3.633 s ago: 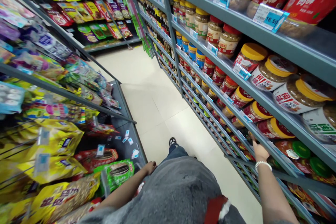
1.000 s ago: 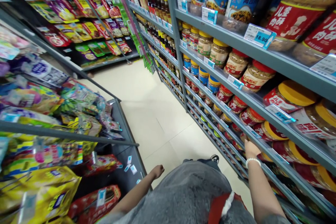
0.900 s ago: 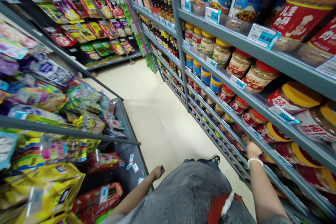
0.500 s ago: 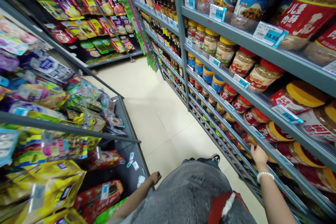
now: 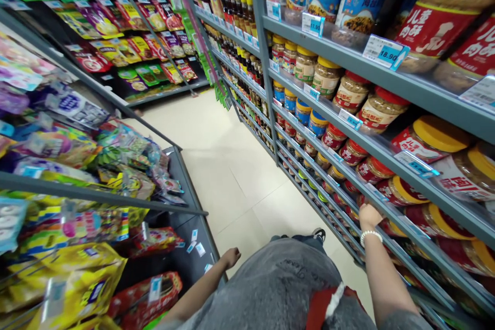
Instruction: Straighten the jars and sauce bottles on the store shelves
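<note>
My right hand (image 5: pixel 369 215), with a white bead bracelet (image 5: pixel 370 236) on the wrist, reaches into a low grey shelf (image 5: pixel 390 216) on the right. It rests among jars with red and yellow lids (image 5: pixel 390 197), and its fingertips are hidden behind the shelf rail. My left hand (image 5: pixel 232 257) hangs at my side next to the left rack's dark base (image 5: pixel 181 252), fingers loosely curled with nothing in them. My grey top (image 5: pixel 278 289) fills the bottom middle.
A cream tiled aisle floor (image 5: pixel 228 165) runs ahead between the racks. On the right are grey shelves of jars (image 5: pixel 328 75) with price tags (image 5: pixel 384 52), with dark bottles (image 5: pixel 235 10) farther on. On the left are snack bags (image 5: pixel 65 268). More packets (image 5: pixel 127 46) hang at the aisle's end.
My right hand has slid a little forward and up along the low shelf of jars. My left hand stays at my side. The view has shifted slightly.
</note>
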`<state>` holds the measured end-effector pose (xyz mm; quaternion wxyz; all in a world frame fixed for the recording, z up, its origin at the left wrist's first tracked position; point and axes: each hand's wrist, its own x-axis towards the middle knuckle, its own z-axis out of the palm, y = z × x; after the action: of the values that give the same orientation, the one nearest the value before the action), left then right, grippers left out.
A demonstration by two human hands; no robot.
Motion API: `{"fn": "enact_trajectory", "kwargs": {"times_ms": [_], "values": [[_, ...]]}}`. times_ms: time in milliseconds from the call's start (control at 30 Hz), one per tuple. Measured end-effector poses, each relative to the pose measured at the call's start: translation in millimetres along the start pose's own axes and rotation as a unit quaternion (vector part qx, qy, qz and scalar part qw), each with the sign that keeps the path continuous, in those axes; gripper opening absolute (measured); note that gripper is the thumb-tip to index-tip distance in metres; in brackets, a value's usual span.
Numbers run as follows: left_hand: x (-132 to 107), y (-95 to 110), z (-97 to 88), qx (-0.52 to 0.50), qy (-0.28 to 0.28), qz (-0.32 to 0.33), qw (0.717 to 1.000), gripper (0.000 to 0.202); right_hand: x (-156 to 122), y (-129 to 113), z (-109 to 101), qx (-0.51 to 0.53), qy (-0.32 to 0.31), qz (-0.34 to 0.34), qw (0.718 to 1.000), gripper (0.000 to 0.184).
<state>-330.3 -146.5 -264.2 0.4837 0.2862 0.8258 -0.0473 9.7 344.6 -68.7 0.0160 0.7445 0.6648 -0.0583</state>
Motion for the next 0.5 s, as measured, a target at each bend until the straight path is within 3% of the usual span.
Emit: {"fn": "enact_trajectory", "kwargs": {"times_ms": [167, 267, 367, 500], "values": [[1.8, 0.3, 12.4, 0.007, -0.024, -0.001, 1.000, 0.026, 3.0, 38.7, -5.2, -0.003, -0.040, -0.077, 0.996, 0.042], [4.7, -0.1, 14.1, 0.016, -0.025, -0.001, 1.000, 0.025, 5.2, 49.5, -9.9, -0.009, -0.052, -0.107, 0.993, 0.044], [8.1, 0.4, 9.5, 0.024, -0.015, 0.004, 1.000, 0.025, -0.5, 44.7, -10.0, -0.018, -0.040, -0.116, 0.992, 0.042], [9.8, 2.2, 0.8, 0.027, -0.010, 0.013, 0.999, 0.025, -3.6, 14.5, -8.5, -0.018, 0.009, -0.155, 0.988, 0.047]]}}
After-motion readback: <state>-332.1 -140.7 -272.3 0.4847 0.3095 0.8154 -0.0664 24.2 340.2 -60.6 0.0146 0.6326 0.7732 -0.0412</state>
